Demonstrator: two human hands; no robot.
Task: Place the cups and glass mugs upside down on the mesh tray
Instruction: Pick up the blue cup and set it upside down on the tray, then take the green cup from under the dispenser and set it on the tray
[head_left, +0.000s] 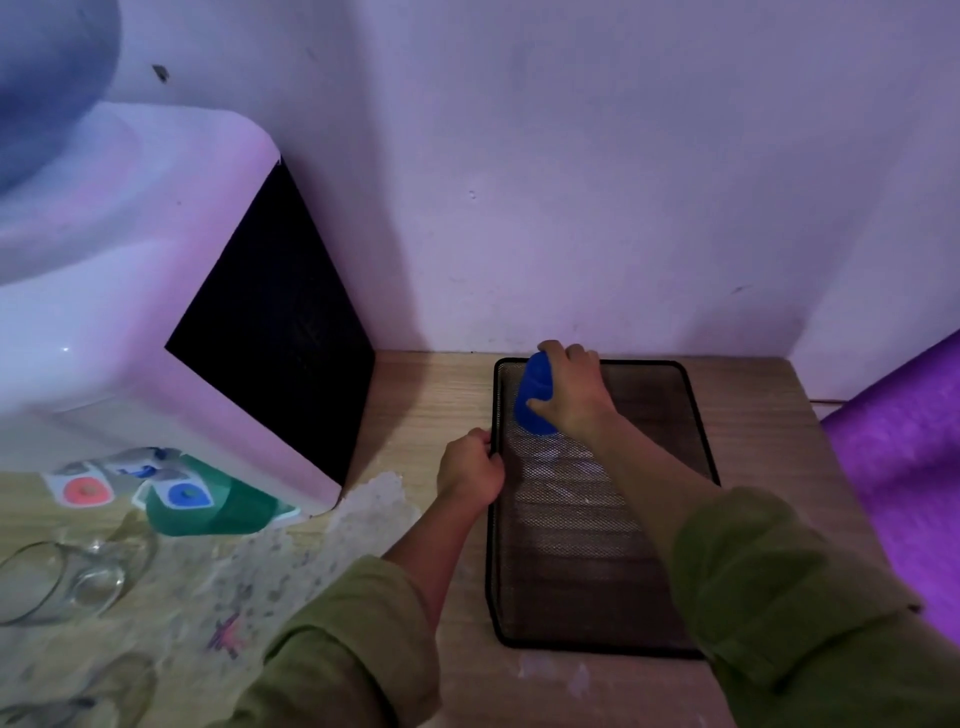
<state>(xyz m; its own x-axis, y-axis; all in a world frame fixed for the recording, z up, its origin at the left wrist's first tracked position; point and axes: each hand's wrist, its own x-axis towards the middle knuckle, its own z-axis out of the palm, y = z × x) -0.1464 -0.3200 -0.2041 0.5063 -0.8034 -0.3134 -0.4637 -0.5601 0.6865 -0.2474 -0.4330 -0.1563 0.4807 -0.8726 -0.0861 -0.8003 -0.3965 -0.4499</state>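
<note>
A black mesh tray (670, 426) lies on the wooden table against the wall. My right hand (571, 389) grips a blue cup (535, 395) upside down at the tray's far left corner; whether its rim touches the mesh I cannot tell. My left hand (470, 470) is closed on the tray's left rim. A green cup (218, 506) lies on its side under the dispenser at left. A glass mug (67, 579) stands upright at the left edge, and a second glass mug (78, 696) shows faintly at the bottom left.
A white water dispenser (156, 291) with a black side panel fills the left, its red and blue taps above the green cup. A purple rolled mat (904, 478) borders the table on the right. A patterned cloth (249, 582) covers the left of the table.
</note>
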